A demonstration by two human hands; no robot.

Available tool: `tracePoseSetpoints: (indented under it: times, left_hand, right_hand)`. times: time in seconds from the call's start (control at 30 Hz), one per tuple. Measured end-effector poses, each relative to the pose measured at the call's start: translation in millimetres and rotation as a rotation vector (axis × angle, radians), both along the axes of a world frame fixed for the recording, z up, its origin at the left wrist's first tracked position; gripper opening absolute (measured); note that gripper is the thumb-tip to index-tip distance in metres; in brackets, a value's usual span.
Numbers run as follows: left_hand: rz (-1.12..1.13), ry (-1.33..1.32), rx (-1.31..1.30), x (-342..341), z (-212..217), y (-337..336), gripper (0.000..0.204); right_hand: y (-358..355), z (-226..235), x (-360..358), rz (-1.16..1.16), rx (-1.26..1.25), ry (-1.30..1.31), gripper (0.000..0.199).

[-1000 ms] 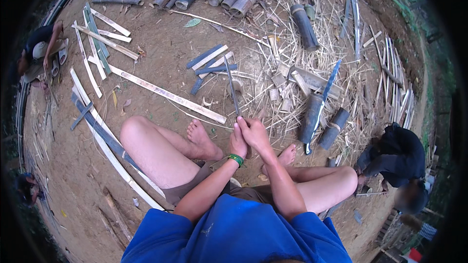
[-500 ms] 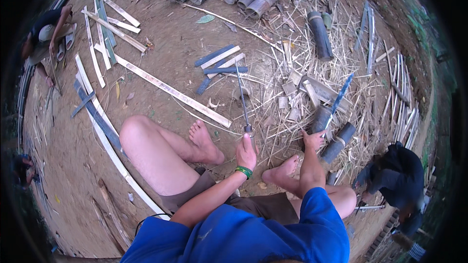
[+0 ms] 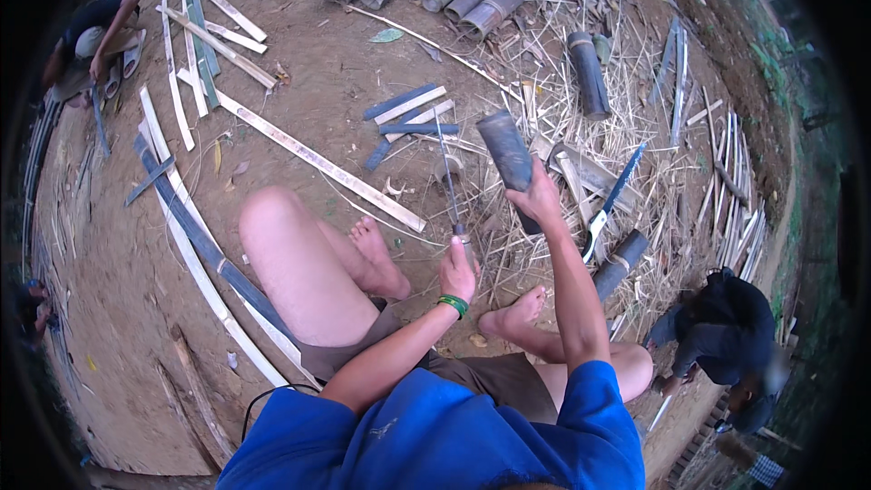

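The left hand [image 3: 458, 270] clenches a long knife [image 3: 447, 177], blade pointing away over the straw; the right hand [image 3: 537, 200] grips a dark bamboo section [image 3: 506, 152], lifted. A slipping blade could likely nick the bare foot [image 3: 379, 259] close beside it
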State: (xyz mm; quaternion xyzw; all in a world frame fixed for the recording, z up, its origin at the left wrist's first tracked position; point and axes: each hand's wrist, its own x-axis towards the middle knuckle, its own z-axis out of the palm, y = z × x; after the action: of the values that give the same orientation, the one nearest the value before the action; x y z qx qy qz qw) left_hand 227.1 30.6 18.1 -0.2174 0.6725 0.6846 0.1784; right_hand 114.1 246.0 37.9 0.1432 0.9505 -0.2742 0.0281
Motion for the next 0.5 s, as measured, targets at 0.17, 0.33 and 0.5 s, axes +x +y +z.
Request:
tracePoseSetpoints:
  times: [0.17, 0.33, 0.5]
  left_hand:
    - [-0.060, 0.001, -0.062, 8.1, 10.3, 0.4, 0.072]
    - [-0.055, 0.020, -0.044, 14.4, 15.6, -2.3, 0.065]
    - [-0.065, 0.010, -0.007, 13.4, 11.5, -5.9, 0.064]
  right_hand:
    - [-20.2, 2.5, -20.8, 0.235, 0.189, -0.184, 0.105]
    - [-14.0, -5.0, -7.9, 0.300, 0.200, -0.111, 0.111]
    - [-13.7, 1.8, -3.4, 0.271, 0.196, -0.196, 0.112]
